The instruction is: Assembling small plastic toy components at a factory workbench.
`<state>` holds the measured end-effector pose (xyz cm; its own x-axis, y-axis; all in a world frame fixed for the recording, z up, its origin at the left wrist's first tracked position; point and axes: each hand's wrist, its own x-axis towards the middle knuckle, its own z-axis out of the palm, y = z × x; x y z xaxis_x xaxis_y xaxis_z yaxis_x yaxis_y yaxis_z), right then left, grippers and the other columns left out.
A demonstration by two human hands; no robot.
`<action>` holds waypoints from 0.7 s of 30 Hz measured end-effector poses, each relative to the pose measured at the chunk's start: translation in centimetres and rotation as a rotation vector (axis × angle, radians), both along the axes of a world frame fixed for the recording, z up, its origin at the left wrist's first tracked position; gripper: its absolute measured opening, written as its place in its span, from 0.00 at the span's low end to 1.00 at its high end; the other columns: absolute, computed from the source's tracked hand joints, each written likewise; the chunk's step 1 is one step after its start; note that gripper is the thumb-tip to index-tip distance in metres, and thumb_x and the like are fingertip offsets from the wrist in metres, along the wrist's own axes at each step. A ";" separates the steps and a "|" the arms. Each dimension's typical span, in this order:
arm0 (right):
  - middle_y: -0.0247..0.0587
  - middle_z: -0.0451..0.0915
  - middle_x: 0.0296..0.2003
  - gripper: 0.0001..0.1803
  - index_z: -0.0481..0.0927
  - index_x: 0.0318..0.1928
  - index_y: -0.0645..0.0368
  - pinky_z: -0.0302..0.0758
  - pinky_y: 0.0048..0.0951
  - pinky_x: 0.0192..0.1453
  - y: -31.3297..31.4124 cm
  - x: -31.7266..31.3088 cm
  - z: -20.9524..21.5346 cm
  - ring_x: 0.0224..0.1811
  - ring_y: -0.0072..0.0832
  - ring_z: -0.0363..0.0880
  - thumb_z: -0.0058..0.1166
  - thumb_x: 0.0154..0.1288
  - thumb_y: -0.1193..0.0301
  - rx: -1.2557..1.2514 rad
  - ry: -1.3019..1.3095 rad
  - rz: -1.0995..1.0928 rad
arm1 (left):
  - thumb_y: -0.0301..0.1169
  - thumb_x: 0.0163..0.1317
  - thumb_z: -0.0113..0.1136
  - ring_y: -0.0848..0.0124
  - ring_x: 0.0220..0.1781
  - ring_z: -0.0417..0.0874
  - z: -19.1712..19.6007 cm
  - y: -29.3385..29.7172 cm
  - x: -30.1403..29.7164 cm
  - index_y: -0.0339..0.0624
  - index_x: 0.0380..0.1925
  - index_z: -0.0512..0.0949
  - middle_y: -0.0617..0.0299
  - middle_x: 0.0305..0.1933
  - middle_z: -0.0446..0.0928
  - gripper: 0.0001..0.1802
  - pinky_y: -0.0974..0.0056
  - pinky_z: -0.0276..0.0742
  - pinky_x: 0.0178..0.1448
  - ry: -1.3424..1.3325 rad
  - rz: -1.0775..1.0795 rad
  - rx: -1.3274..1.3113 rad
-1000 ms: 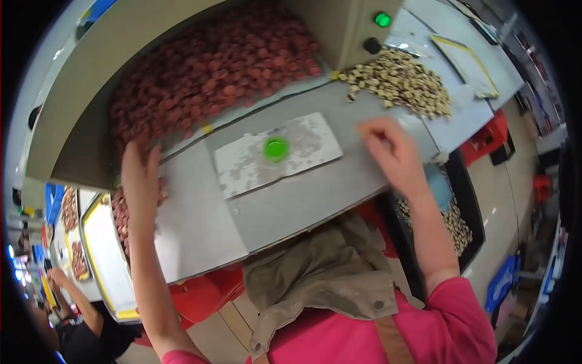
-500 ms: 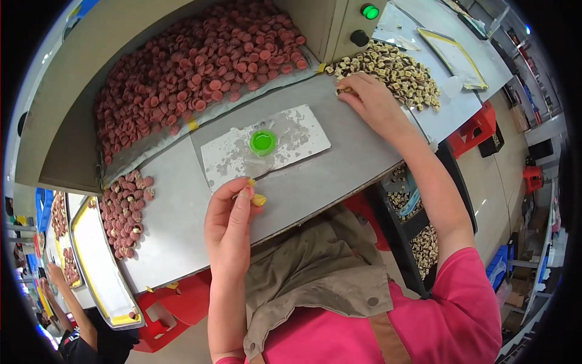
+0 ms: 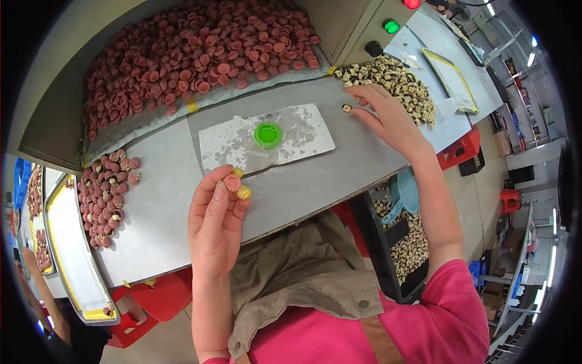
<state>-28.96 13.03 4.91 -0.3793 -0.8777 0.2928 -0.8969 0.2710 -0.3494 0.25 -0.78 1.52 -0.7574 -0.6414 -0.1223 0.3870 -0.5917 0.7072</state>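
My left hand is raised over the near edge of the grey table, pinching a small pink cup-shaped shell between thumb and fingers. Two of its fingertips wear yellow covers. My right hand is at the right part of the table with thumb and fingers apart. By its thumb tip is a small cream-and-dark cube; nothing grips it. Between the hands, a round dish of bright green stuff stands on a white, stained board.
Pink shells fill the bay at the back. Cream-and-dark cubes are heaped at the back right. Pink pieces lie at the left beside a yellow-edged tray. A black bin with a blue scoop stands below right. Another person's arm shows far left.
My right thumb and fingers have parted, and a cube now shows by the thumb. My left hand has turned so the pink shell shows more fully. The whole view has shifted slightly.
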 end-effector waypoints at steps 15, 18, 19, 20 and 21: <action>0.41 0.75 0.36 0.08 0.78 0.41 0.59 0.72 0.32 0.43 -0.8 0.0 -1.2 0.40 0.37 0.75 0.53 0.61 0.73 -0.012 0.138 0.182 | 0.28 0.67 0.48 0.78 0.41 0.77 0.1 -0.4 0.0 0.35 0.55 0.66 0.63 0.44 0.76 0.17 0.73 0.74 0.46 -0.007 -0.001 0.080; 0.42 0.74 0.33 0.08 0.78 0.40 0.60 0.72 0.33 0.41 -1.0 0.5 -1.4 0.38 0.37 0.74 0.54 0.60 0.73 -0.054 0.111 0.194 | 0.28 0.67 0.48 0.78 0.41 0.76 0.1 -0.4 0.1 0.35 0.55 0.67 0.63 0.44 0.75 0.17 0.73 0.74 0.46 -0.010 -0.001 0.078; 0.42 0.74 0.33 0.08 0.78 0.40 0.60 0.72 0.33 0.41 -0.9 0.4 -1.4 0.38 0.37 0.74 0.54 0.60 0.73 -0.054 0.112 0.194 | 0.28 0.67 0.48 0.78 0.41 0.76 0.1 -0.4 0.1 0.35 0.55 0.67 0.63 0.44 0.75 0.17 0.73 0.74 0.46 -0.009 -0.001 0.078; 0.42 0.73 0.33 0.09 0.77 0.41 0.60 0.72 0.33 0.40 -0.9 0.2 -1.2 0.37 0.37 0.74 0.55 0.60 0.73 -0.022 0.140 0.173 | 0.29 0.68 0.49 0.78 0.42 0.76 0.0 -0.4 0.2 0.36 0.55 0.67 0.65 0.44 0.75 0.17 0.73 0.73 0.48 0.001 -0.014 0.060; 0.42 0.73 0.33 0.10 0.77 0.42 0.60 0.72 0.33 0.40 -0.9 0.0 -1.1 0.36 0.37 0.74 0.55 0.59 0.72 0.010 0.168 0.152 | 0.30 0.68 0.49 0.78 0.44 0.76 -0.2 -0.5 0.3 0.38 0.55 0.68 0.67 0.45 0.75 0.17 0.72 0.73 0.49 0.012 -0.027 0.042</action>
<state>-29.01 12.17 3.79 -0.1890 -0.9244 0.3314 -0.9731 0.1310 -0.1896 0.56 -1.24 1.36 -0.7759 -0.6152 -0.1396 0.3788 -0.6314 0.6767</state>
